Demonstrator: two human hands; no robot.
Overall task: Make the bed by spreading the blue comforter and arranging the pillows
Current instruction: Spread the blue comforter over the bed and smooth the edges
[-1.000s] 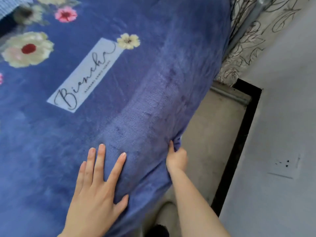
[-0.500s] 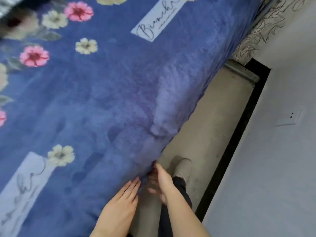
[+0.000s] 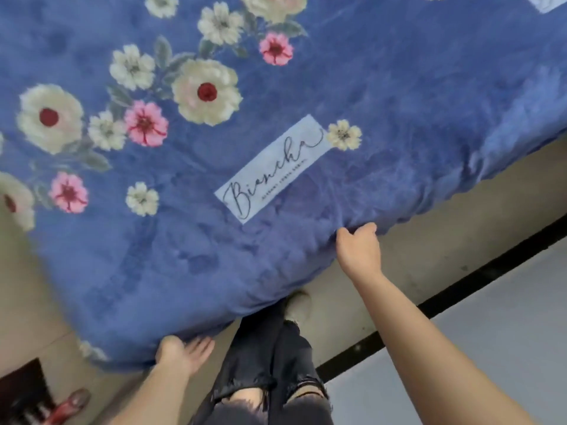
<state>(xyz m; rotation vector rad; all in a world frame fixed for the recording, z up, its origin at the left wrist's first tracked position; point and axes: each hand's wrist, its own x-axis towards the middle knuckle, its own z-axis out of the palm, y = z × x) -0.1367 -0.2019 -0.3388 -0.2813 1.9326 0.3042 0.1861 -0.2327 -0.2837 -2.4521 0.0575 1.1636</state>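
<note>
red sandal (image 3: 72, 404): lies on the floor at the lower left corner, beside a dark patch; blurred.
left hand (image 3: 184, 352): at the near hem of the comforter, close to its lower corner. the fingers (image 3: 202, 345) lie straight and pressed together, pointing right and touching the cloth's edge. the hand is motion-blurred.
blue comforter (image 3: 399, 96): spread flat over the bed and filling most of the view. its near edge hangs over the bed's side and runs from the lower left up to the right. it carries cream, pink and red-centred flowers, thickest on the left half.
label patch (image 3: 270, 168): pale rectangle printed on the comforter, set at a slant, with dark script lettering; a small cream flower sits just beside its upper right end.
black ripped trousers (image 3: 270, 357): the person's legs, at the bottom centre between the two arms.
grey shoe (image 3: 299, 306): on the floor, just beside the comforter's hanging edge.
right hand (image 3: 359, 243): reaches up to the comforter's edge to the right of the label patch. its fingers are curled and pinch a fold of the cloth, which puckers around them.
beige floor (image 3: 445, 240): runs along the bed's side.
black strip (image 3: 460, 291): separates the floor from a grey surface on the right.
</note>
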